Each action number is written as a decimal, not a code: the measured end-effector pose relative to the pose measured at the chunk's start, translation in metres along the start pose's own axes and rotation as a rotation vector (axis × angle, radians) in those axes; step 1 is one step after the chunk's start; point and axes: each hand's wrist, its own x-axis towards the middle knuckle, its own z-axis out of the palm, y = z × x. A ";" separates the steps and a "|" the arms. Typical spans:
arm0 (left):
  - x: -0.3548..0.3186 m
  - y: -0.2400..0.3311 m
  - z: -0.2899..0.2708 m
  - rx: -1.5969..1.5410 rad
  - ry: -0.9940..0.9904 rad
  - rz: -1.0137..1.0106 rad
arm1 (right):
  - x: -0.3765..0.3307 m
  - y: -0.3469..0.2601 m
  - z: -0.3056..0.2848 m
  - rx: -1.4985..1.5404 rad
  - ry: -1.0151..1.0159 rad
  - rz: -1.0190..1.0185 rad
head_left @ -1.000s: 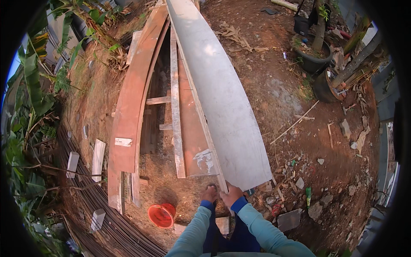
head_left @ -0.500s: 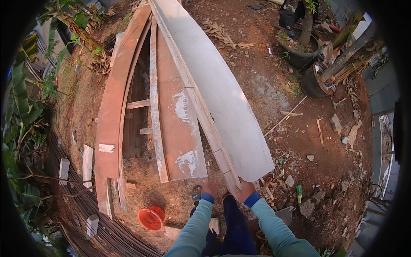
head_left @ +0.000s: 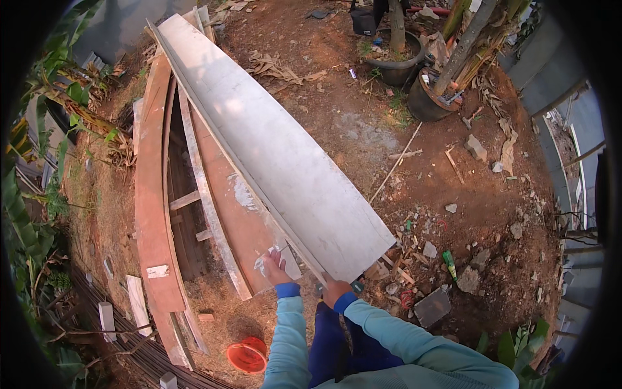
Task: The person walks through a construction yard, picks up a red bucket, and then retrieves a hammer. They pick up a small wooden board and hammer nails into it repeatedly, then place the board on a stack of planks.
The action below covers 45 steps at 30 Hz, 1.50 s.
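Note:
A long panel (head_left: 278, 149) with a pale grey-white face lies slantwise, a raised wooden strip along its left edge. My right hand (head_left: 337, 292) is closed round the near end of that edge. Left of it, my left hand (head_left: 276, 268) is held with fingers stretched and apart, over the near end of a reddish-brown panel (head_left: 234, 227). That brown panel has white smears and a wooden batten (head_left: 206, 194) down its left side. Whether the left fingers touch it, I cannot tell.
Another long brown panel (head_left: 152, 214) lies further left, crosspieces showing in the gap. An orange bucket (head_left: 247, 355) stands near my legs. Rubble, a grey block (head_left: 433, 307) and wood scraps lie at right. Potted plants (head_left: 396, 65) stand at the far right; metal rods lie lower left.
The white panel has tilted, its edge strip now standing up along the left side. My left hand has moved forward and left, its fingers spread. The whole view has turned.

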 end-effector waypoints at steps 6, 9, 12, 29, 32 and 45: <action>0.055 -0.116 -0.036 -0.063 -0.065 -0.434 | 0.009 0.032 0.004 0.007 0.069 -0.046; 0.060 -0.185 -0.048 -0.065 -0.096 -0.669 | 0.008 0.034 0.016 0.103 0.086 -0.097; 0.051 -0.200 -0.026 -0.177 -0.182 -0.594 | 0.000 0.021 0.004 -0.009 0.062 -0.010; 0.068 -0.250 0.001 -0.089 -0.297 -0.615 | -0.008 0.044 -0.081 0.113 0.064 -0.094; 0.066 -0.251 0.018 -0.112 -0.268 -0.569 | -0.009 0.061 -0.105 0.133 0.120 -0.166; -0.009 -0.178 0.135 0.612 0.023 -0.400 | 0.011 0.152 -0.218 0.503 0.058 -0.109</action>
